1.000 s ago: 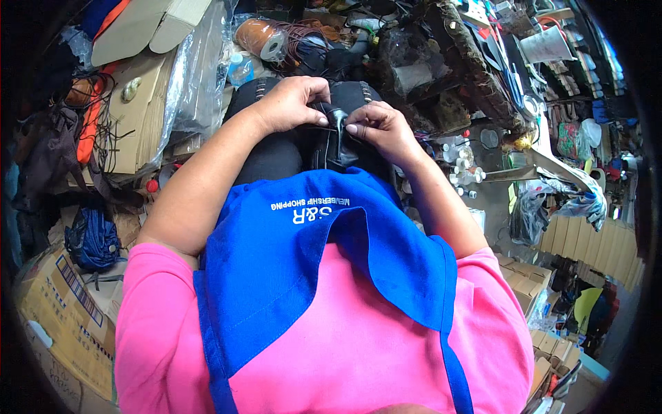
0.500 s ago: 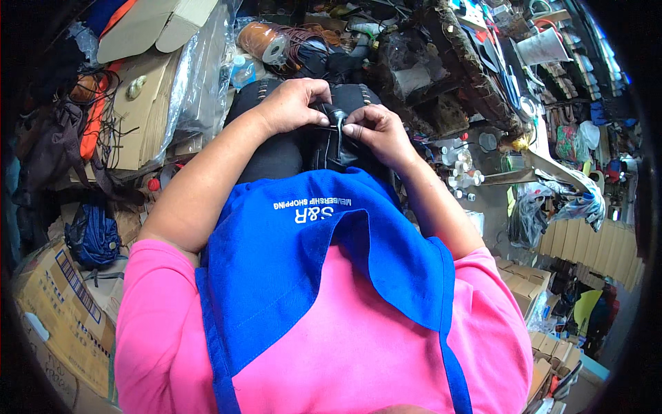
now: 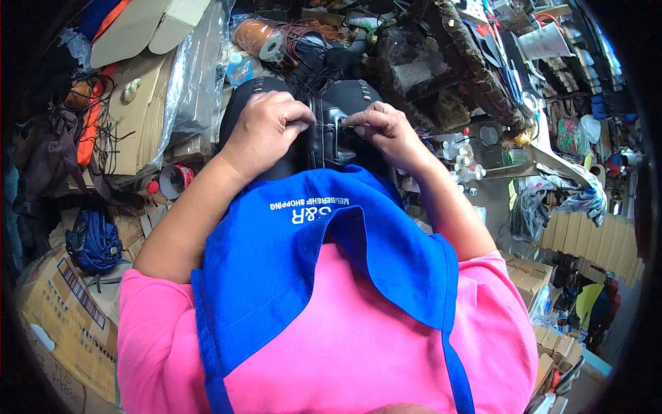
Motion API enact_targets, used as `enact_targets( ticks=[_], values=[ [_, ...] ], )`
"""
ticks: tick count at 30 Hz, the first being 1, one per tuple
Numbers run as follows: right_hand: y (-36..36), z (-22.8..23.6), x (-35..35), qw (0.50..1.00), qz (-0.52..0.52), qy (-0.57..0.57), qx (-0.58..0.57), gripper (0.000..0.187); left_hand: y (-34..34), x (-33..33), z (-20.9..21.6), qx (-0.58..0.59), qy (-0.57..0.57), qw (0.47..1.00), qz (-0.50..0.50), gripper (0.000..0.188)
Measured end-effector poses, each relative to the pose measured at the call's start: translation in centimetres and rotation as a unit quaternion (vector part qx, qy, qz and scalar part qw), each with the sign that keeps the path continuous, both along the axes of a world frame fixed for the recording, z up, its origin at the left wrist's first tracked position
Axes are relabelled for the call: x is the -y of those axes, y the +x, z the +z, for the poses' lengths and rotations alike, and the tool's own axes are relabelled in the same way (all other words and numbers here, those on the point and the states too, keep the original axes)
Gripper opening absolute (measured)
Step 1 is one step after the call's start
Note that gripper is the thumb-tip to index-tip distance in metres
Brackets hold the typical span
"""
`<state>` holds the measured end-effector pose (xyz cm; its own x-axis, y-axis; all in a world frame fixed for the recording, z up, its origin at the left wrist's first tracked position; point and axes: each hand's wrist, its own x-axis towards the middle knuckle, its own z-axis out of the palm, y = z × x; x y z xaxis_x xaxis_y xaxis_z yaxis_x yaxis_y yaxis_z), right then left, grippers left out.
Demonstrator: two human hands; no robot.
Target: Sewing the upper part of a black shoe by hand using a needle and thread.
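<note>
A shiny black leather item point(image 3: 329, 148) rests between my thighs, above the blue apron; its exact kind is hard to make out. My left hand point(image 3: 265, 127) is closed in a pinch at its left side. At the opposite side my right hand point(image 3: 387, 132) pinches with thumb and forefinger. A thin pale thread point(image 3: 327, 125) crosses the leather between the two pinches, and both hands seem to grip it. The fingertips hide the strand's ends.
Flattened cardboard point(image 3: 141, 103) and an orange thread spool point(image 3: 259, 38) lie at the far left. A dark, ragged bench edge point(image 3: 476, 72) runs along the right, near small bottles point(image 3: 460, 155). A blue bag point(image 3: 93, 238) sits left of my arm.
My hands have drawn apart, the left one moving left and nearer to me. More of the leather item shows between them, with the thread across it.
</note>
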<state>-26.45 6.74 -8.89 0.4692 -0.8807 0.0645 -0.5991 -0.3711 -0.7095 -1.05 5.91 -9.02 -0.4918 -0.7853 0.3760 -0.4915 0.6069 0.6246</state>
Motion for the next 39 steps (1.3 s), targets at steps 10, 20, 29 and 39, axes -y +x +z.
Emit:
enact_targets(
  ticks=[10,20,29,39],
  values=[
    [0.0,-0.1,1.2,0.999,0.015,0.04,0.015,0.018,-0.3,0.3,0.3,0.026,-0.02,0.999,0.012,0.014],
    [-0.3,-0.2,1.4,0.997,0.012,0.068,0.021,0.02,-0.2,0.5,0.6,0.044,-0.04,0.998,-0.002,0.016],
    [-0.6,-0.6,1.3,0.993,0.024,0.102,0.046,0.02,-1.2,-0.1,0.8,0.051,-0.066,0.996,-0.018,0.014],
    [-0.4,-1.1,0.9,0.985,-0.043,0.145,0.088,0.028,-0.7,0.9,-0.7,-0.013,0.09,0.995,-0.046,0.02]
  ],
)
